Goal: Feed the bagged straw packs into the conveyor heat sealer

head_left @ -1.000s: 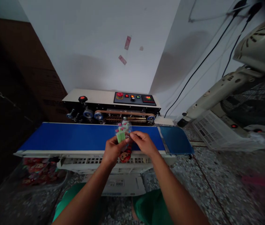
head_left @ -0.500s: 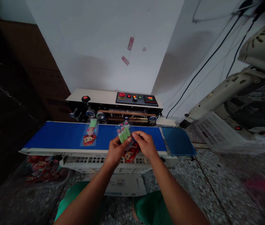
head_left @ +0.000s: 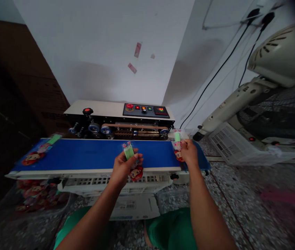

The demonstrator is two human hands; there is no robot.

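My left hand (head_left: 122, 168) is closed on a clear packet (head_left: 129, 152) with a pale green strip and a red-haired cartoon head, over the front edge of the blue conveyor belt (head_left: 84, 154). Whether it holds one packet or several I cannot tell. At the belt's right end, my right hand (head_left: 189, 153) grips the right side of a similar packet (head_left: 178, 138), its green end pointing toward the sealing machine (head_left: 95, 107). Another packet (head_left: 34, 158) lies slanted at the far left of the belt.
Below the belt's left end sits a clear bin (head_left: 71, 201) of red-haired packets. A white basket (head_left: 134, 191) stands under the machine. On the right are a white crate (head_left: 228, 147), a beige machine arm (head_left: 222, 104) and a black cable (head_left: 215, 74) along the wall.
My right hand has parted from the left and moved right with a packet. The left hand keeps its hold. The packet on the belt has travelled left and now lies slanted.
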